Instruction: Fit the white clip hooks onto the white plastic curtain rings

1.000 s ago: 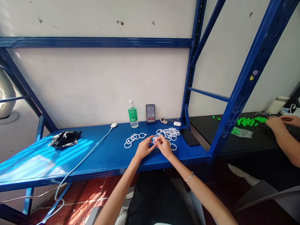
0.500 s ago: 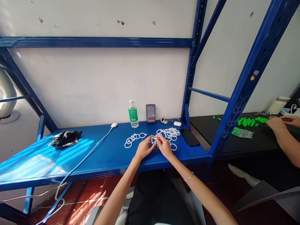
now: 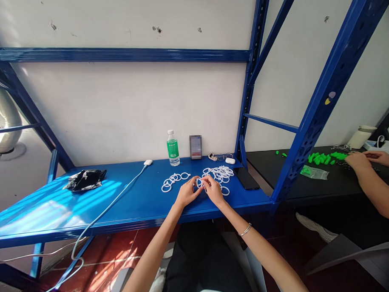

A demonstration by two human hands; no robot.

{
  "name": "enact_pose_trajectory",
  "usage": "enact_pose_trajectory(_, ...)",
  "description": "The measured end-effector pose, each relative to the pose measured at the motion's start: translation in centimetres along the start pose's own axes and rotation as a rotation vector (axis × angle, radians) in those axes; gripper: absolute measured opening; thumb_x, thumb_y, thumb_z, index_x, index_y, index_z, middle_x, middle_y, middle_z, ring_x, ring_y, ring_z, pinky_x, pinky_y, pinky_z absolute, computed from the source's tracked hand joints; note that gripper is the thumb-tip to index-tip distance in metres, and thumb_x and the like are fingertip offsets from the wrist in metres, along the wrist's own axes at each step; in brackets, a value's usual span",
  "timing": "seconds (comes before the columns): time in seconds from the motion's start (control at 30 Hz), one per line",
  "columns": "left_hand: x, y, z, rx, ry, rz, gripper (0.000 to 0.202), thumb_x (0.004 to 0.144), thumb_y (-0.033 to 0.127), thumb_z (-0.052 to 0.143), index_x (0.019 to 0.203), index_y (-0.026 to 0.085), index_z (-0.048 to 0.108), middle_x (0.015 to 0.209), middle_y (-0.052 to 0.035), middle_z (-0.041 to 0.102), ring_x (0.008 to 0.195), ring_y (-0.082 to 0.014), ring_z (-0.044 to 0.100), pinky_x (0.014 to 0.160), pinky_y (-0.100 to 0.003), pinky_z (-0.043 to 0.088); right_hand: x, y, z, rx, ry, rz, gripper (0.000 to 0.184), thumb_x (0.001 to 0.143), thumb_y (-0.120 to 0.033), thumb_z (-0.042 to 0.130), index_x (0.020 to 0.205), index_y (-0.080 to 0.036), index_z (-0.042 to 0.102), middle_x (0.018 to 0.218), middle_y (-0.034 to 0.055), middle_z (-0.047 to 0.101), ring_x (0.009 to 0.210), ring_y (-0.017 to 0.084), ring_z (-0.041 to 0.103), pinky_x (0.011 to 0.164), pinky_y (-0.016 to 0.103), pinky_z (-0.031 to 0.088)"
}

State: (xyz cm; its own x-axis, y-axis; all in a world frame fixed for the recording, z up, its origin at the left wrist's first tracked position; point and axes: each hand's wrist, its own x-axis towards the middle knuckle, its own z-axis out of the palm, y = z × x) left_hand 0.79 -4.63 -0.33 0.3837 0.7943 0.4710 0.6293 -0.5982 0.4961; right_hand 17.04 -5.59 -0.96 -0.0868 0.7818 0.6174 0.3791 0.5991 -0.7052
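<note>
Between my two hands is a white ring (image 3: 199,183), held by the fingertips above the blue table. My left hand (image 3: 187,192) grips its left side, thumb and fingers closed on it. From the other side, my right hand (image 3: 212,189) pinches it, and those fingertips hide part of the ring. A pile of white rings (image 3: 222,173) lies just beyond my right hand, with a single ring (image 3: 225,191) nearer to me. Left of my hands a short row of white rings (image 3: 174,178) rests on the table, touching or overlapping one another.
A water bottle (image 3: 173,149) and a small upright screen (image 3: 196,147) stand at the back. A black phone (image 3: 246,178) lies right, near a white earbud case (image 3: 230,161). A white cable (image 3: 115,200) crosses the left side by a black bag (image 3: 86,180). A co-worker's hands (image 3: 361,160) handle green pieces.
Both hands stay in nearly the same place. The held ring shows a little more clearly between my fingers, which have shifted slightly. The rings on the table have not moved.
</note>
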Motion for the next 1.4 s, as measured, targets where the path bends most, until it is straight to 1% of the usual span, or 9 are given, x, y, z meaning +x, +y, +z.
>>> enact_pose_trajectory(0.23, 0.01, -0.04, 0.08, 0.005, 0.011, -0.011, 0.043, 0.089, 0.048, 0.049, 0.123, 0.022, 0.047, 0.088, -0.0009, 0.062, 0.061, -0.0127, 0.057, 0.058, -0.023, 0.042, -0.01, -0.05, -0.08, -0.001, -0.024, -0.016, 0.023, 0.096, -0.036, 0.041, 0.096, -0.022, 0.059, 0.084, 0.0054, 0.067, 0.067, 0.019, 0.066, 0.064, 0.031, 0.053)
enact_pose_trajectory(0.4, -0.02, 0.17, -0.1, -0.011, 0.023, -0.034, 0.04, 0.088, 0.046, 0.049, 0.121, 0.022, 0.048, 0.088, -0.0009, 0.063, 0.061, -0.0128, 0.057, 0.056, -0.022, 0.041, -0.08, -0.29, -0.07, -0.019, -0.03, -0.021, 0.02, 0.094, -0.036, 0.046, 0.1, -0.022, 0.06, 0.093, 0.0068, 0.069, 0.082, 0.021, 0.067, 0.066, 0.03, 0.053)
enact_pose_trajectory(0.47, -0.01, 0.26, -0.18, -0.018, 0.027, -0.04, 0.04, 0.088, 0.045, 0.049, 0.121, 0.022, 0.047, 0.087, -0.0008, 0.063, 0.061, -0.0128, 0.057, 0.056, -0.023, 0.041, -0.1, -0.33, -0.05, -0.029, -0.022, -0.017, 0.02, 0.093, -0.036, 0.048, 0.102, -0.022, 0.06, 0.095, 0.0068, 0.069, 0.084, 0.021, 0.067, 0.066, 0.029, 0.053)
enact_pose_trajectory(0.6, 0.03, 0.22, -0.19, -0.018, 0.034, -0.037, 0.041, 0.088, 0.045, 0.05, 0.122, 0.021, 0.047, 0.087, -0.0011, 0.063, 0.062, -0.0132, 0.057, 0.057, -0.023, 0.041, -0.09, -0.25, -0.02, -0.039, 0.0, -0.011, 0.02, 0.093, -0.036, 0.048, 0.103, -0.022, 0.059, 0.093, 0.0067, 0.069, 0.082, 0.02, 0.068, 0.067, 0.029, 0.053)
enact_pose_trajectory(0.87, 0.05, -0.12, 0.11, -0.005, 0.035, -0.02, 0.04, 0.088, 0.045, 0.051, 0.122, 0.023, 0.049, 0.088, -0.0003, 0.063, 0.06, -0.0122, 0.057, 0.057, -0.022, 0.041, -0.12, 0.07, 0.03, -0.061, 0.013, -0.039, 0.016, 0.094, -0.033, 0.046, 0.096, -0.022, 0.057, 0.092, 0.0063, 0.068, 0.081, 0.02, 0.067, 0.066, 0.029, 0.053)
enact_pose_trajectory(1.13, 0.07, -0.31, 0.25, 0.025, 0.033, 0.013, 0.046, 0.092, 0.044, 0.047, 0.132, 0.023, 0.047, 0.094, -0.002, 0.065, 0.062, -0.0116, 0.057, 0.06, -0.023, 0.044, -0.06, 0.12, -0.09, -0.087, 0.058, -0.033, 0.015, 0.094, -0.033, 0.046, 0.092, -0.022, 0.056, 0.091, 0.0062, 0.067, 0.08, 0.021, 0.065, 0.066, 0.03, 0.051)
enact_pose_trajectory(1.4, 0.11, -0.41, 0.18, 0.028, 0.037, 0.026, 0.039, 0.093, 0.048, 0.044, 0.118, 0.02, 0.056, 0.089, -0.0026, 0.063, 0.061, -0.0115, 0.054, 0.059, -0.023, 0.042, -0.05, 0.27, -0.13, -0.084, 0.086, -0.022, 0.017, 0.094, -0.036, 0.045, 0.087, -0.022, 0.053, 0.086, 0.0058, 0.066, 0.077, 0.021, 0.065, 0.064, 0.03, 0.051)
